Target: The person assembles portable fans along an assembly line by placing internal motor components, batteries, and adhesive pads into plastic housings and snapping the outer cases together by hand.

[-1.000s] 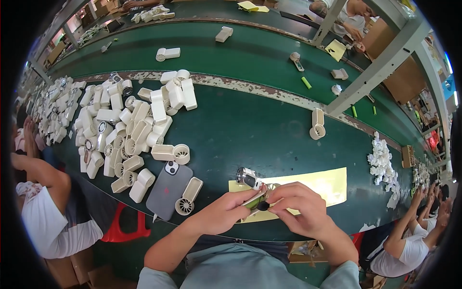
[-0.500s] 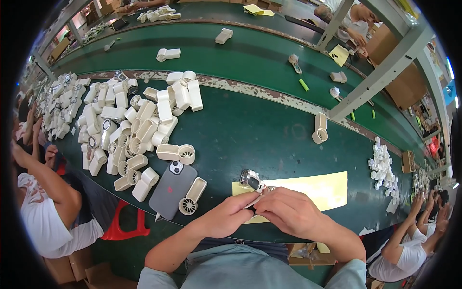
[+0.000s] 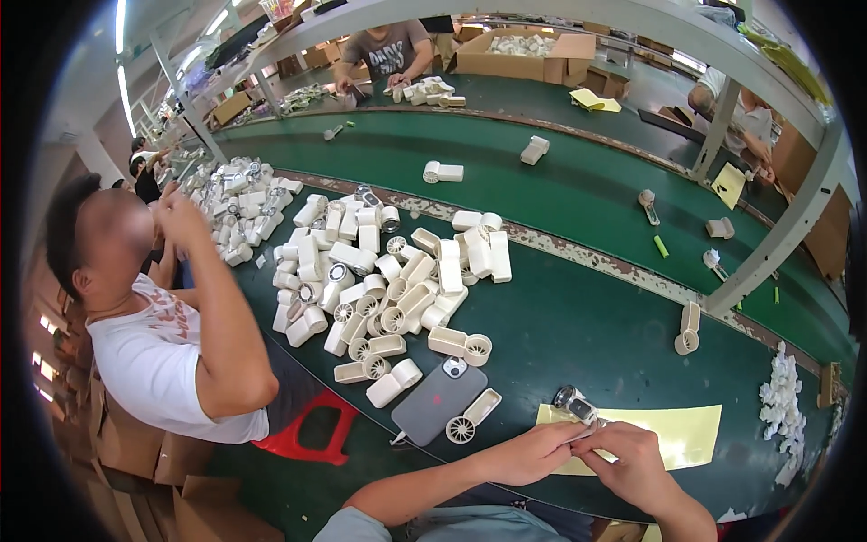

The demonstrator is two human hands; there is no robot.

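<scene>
Over the yellow sheet, my left hand is closed on a small fan assembly. Its round silvery head and dark part stick out beyond my fingers, while its lower end is hidden by them. Beside it, my right hand has its thumb and fingers pinched together at that lower end; whether it grips the assembly itself or a small part is hidden. To the left lie a white fan casing with a spoked round end and a grey phone.
A big heap of white fan casings fills the table's left. Torn white scraps lie at the right. A metal post rises by the green conveyor, which carries scattered parts. A person in white sits close on the left.
The view has swung left and up, so everything sits lower and farther right, and the person on the left shows more fully. Both hands stay together at the fan assembly.
</scene>
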